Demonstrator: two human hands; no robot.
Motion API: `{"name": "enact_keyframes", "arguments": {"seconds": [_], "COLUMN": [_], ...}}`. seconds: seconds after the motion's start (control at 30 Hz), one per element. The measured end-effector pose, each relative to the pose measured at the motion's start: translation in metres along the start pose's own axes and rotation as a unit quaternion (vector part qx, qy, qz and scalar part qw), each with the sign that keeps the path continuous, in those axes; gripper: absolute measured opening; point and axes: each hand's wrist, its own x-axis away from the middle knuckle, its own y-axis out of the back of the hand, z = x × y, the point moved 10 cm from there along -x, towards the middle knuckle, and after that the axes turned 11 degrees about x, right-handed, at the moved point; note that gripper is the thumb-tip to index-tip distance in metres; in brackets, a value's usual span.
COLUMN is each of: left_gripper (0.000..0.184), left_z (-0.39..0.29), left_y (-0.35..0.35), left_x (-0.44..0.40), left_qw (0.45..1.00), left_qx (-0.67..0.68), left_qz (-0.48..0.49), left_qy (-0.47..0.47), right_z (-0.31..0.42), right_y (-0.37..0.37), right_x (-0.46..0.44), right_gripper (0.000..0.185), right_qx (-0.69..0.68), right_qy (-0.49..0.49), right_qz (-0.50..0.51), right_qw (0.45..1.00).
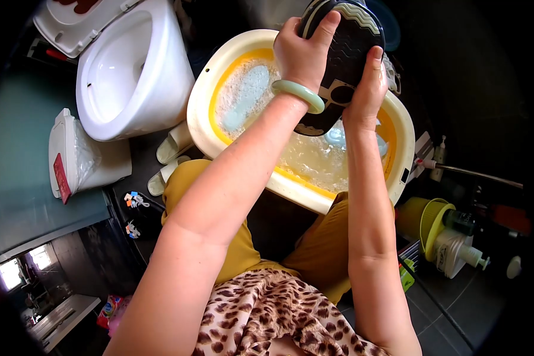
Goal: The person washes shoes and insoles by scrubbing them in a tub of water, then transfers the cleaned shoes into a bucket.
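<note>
A wet shoe (345, 59) is held up over the far side of a basin, its black patterned sole turned towards me. My left hand (302, 56), with a pale green bangle at the wrist, is closed around the shoe's left edge, thumb on the sole. Along the right edge, my right hand (368, 89) grips it with the thumb pointing up. Below is the cream basin (200, 104) with a yellow inner band and cloudy, foamy water (302, 157). A light-blue insole-shaped piece (247, 95) floats at its left. Another pale-blue thing (336, 136) shows partly under the shoe.
A white toilet (121, 77) with its lid up stands at the left, above a lidded waste bin (92, 154). Pale slippers (175, 142) lie beside the basin. At the right are a yellow-green bucket (424, 219), a pump bottle (457, 252) and a metal rod (480, 173).
</note>
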Motion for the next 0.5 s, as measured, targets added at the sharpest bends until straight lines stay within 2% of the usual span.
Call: {"name": "enact_keyframes", "arguments": {"seconds": [0.1,0.13,0.2,0.27,0.4,0.5], "left_gripper": [0.053,0.053,0.058,0.056,0.054,0.057], "left_z": [0.003,0.0,0.006,0.007,0.012,0.006], "left_y": [-0.008,-0.01,-0.018,-0.02,-0.019,-0.018], "left_x": [0.0,0.0,0.002,0.001,0.0,-0.005], "left_qw": [0.998,0.998,0.993,0.992,0.99,0.99], "left_qx": [-0.018,-0.02,0.018,0.024,0.046,0.023], "left_qz": [0.052,0.051,0.059,0.056,0.048,0.045], "left_qy": [0.039,0.041,0.103,0.107,0.122,0.131], "right_z": [-0.002,-0.001,-0.001,-0.001,-0.003,0.02], "right_y": [0.003,0.004,0.004,0.003,0.009,0.0], "right_x": [0.0,0.0,-0.001,0.0,-0.006,-0.007], "right_gripper": [0.044,0.044,0.042,0.039,0.038,0.035], "right_qx": [-0.012,-0.011,-0.006,-0.021,-0.019,-0.046], "right_qy": [-0.009,-0.012,-0.027,-0.041,-0.006,-0.017], "right_qz": [-0.022,-0.022,-0.021,-0.022,-0.025,-0.023], "right_qw": [1.0,1.0,0.999,0.999,0.999,0.999]}}
